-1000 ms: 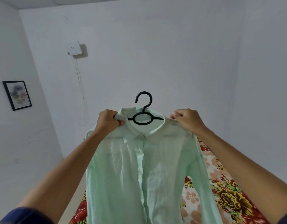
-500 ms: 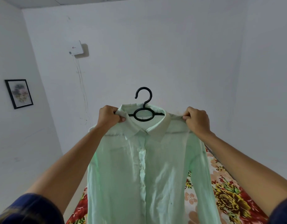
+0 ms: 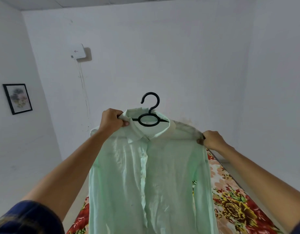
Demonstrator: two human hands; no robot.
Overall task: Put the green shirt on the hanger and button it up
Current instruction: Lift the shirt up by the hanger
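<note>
1. Green shirt (image 3: 146, 179) up in the air at centre frame, draped on the black hanger (image 3: 150, 114), front facing the camera, placket running straight down toward six o'clock.
2. Hanger hook pokes up at twelve o'clock above the collar; its oval loop sits inside the open neck.
3. Left hand (image 3: 112, 121) is curled tight on the collar and shoulder cloth at about ten o'clock of the shirt: gripping it, thumb tip showing underneath.
4. Right hand (image 3: 211, 140) is out at three o'clock of the collar, lower than the left, fingers closed round the shoulder end of the shirt, pinching fabric over the hanger's tip.
5. Shirt tilts: the right shoulder slopes down toward that hand.
6. Collar button at the throat looks fastened; further down I cannot tell.
7. Flowered bedspread (image 3: 233, 205) lies below at five o'clock.
8. Framed picture (image 3: 17, 98) hangs on the wall at nine o'clock, white wall box (image 3: 78, 51) at eleven.
</note>
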